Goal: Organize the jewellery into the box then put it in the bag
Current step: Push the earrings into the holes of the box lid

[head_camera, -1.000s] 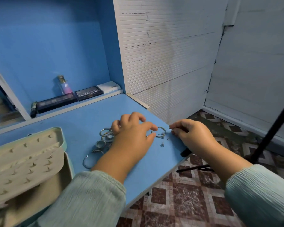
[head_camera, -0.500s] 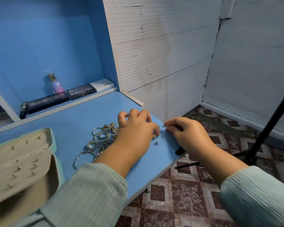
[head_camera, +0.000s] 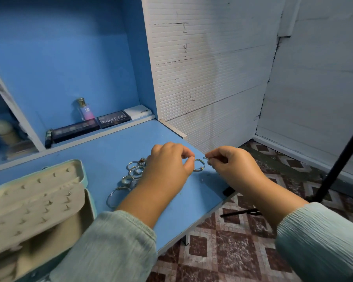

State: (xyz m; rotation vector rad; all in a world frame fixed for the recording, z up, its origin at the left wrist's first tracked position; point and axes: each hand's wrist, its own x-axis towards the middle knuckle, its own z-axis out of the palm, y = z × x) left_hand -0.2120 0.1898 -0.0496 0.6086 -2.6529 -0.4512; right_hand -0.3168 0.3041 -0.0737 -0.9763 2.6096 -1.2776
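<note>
Here, left hand (head_camera: 169, 165) pinching a ring (head_camera: 199, 165), right hand (head_camera: 230, 161) pinching a small earring (head_camera: 205, 158), post pointing left

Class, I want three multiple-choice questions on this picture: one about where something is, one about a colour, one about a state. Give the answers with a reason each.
1. Where does the pile of rings lie?
A. in the jewellery box
B. on the table
C. on the floor

2. What colour is the table?
A. blue
B. red
C. black

3. How is the jewellery box?
A. closed
B. open
C. upside down

Answers:
1 B, the rings rest on the tabletop right of the box.
2 A, its surface is blue.
3 B, its pegged beige inside shows.
</note>
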